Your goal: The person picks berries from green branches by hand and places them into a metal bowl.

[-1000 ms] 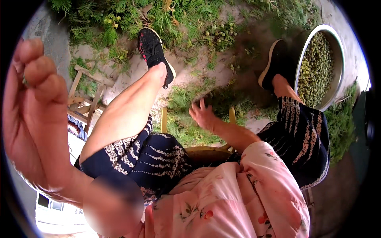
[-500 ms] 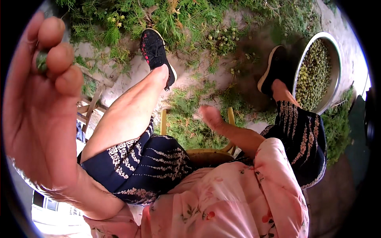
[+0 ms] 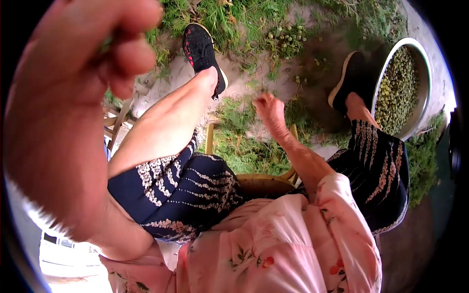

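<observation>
My left hand is raised close to the camera on the left, large and slightly blurred. Its fingers are curled, with a hint of a small green seed cone between them. Lower down, over the ground between my knees, my right hand is closed, fingers bent in; whatever they may hold is hidden. Below and around it lie green conifer sprigs. A cluster of green cones rests on the ground farther ahead.
A metal basin full of small green cones stands at the right beside my shoe. My other shoe is ahead on the left. Close to my lap is a yellowish stool or chair. A wooden frame stands behind my left leg.
My left hand has come nearer the camera and moved right, its fingers more curled. The right hand has risen away from my lap, farther forward. The whole view has shifted slightly.
</observation>
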A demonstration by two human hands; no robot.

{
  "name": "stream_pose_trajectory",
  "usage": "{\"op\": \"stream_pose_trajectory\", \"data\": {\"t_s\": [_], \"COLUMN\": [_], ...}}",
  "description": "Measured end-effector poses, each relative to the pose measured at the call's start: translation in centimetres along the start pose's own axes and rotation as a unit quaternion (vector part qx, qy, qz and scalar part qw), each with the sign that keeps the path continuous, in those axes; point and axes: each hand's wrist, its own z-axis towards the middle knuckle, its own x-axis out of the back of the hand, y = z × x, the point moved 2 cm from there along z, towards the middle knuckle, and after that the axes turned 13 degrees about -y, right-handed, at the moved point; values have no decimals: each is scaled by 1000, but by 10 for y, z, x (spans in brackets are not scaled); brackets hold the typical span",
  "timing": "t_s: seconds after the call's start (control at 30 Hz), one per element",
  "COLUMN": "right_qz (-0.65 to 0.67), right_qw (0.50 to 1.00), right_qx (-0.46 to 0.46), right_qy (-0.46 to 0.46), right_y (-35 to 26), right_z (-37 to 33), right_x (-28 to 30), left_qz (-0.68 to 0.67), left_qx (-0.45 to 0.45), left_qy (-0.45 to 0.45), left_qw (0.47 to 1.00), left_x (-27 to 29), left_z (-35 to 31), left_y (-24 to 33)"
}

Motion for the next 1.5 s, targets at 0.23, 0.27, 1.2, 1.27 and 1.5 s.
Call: {"op": "stream_pose_trajectory", "data": {"t_s": [0.23,0.27,1.2,1.27,1.5], "right_qz": [283,265,-265,-85,-260], "right_qw": [892,896,952,996,959], "right_qx": [349,353,101,38,108], "right_qy": [46,54,-111,-16,-28], "right_y": [-219,-231,90,57,-6], "right_z": [-6,-11,-2,34,92], "right_x": [112,122,-41,-3,-6], "left_qz": [116,106,-432,-444,-448], "left_qx": [2,-117,-107,-114,-96], "left_qy": [-65,-76,-97,-120,-116], "left_qw": [991,984,890,881,881], "left_x": [-54,-53,16,22,27], "left_z": [21,26,7,7,8], "left_y": [-9,-7,-7,-11,-11]}}
